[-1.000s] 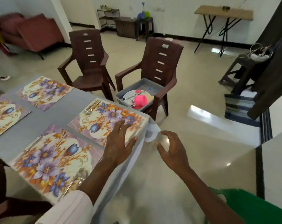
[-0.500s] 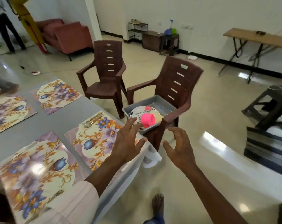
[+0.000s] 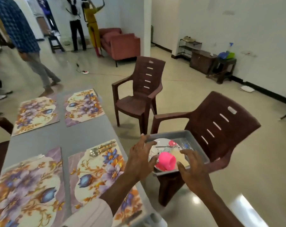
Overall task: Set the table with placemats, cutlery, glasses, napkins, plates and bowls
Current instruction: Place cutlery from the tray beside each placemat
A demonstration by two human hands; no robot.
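Both hands are over the grey tray on the brown chair, lower centre-right. The left hand is spread at the tray's left rim and the right hand at its near edge. The pink cup lies between them; contact is unclear. The table edge sits just beside the tray, with open floor to the right.

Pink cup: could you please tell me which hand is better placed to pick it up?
Probably right: the right hand is spread open beside the mouth of the cup, while the left hand points at the far rim of the tray.
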